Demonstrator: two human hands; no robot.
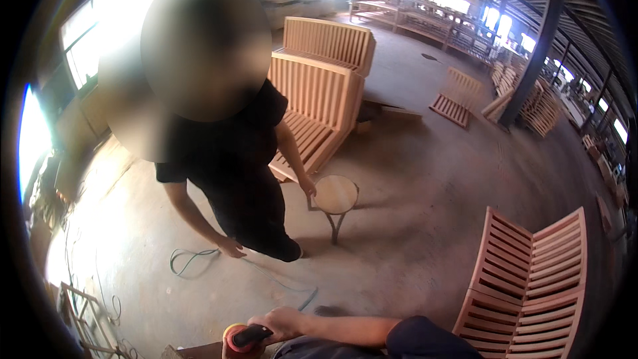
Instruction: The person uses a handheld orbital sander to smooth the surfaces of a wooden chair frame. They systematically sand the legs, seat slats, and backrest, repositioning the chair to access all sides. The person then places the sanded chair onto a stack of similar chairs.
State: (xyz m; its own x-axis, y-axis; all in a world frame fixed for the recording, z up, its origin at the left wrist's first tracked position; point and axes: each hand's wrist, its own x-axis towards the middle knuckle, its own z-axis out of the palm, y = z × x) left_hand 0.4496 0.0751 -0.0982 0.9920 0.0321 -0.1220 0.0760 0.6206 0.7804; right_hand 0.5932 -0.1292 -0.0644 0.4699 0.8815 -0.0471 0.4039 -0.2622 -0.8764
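Note:
My right hand [284, 323] reaches in from the lower right in a dark sleeve and grips the black handle of a round red and yellow power tool [240, 342] at the bottom edge. The tool's lower part is cut off by the frame. My left hand is not in view. A person in black clothes [242, 173] stands just ahead of me. One of their hands [308, 187] touches the rim of a small round wooden stool [336, 194]; the other hand [231, 247] hangs low.
A green cable [193, 259] loops across the dusty concrete floor toward me. Slatted wooden bench sections stand at the right [531, 272] and behind the person [322, 103]. More slatted pieces [458, 96] and a dark steel post [535, 46] lie farther back.

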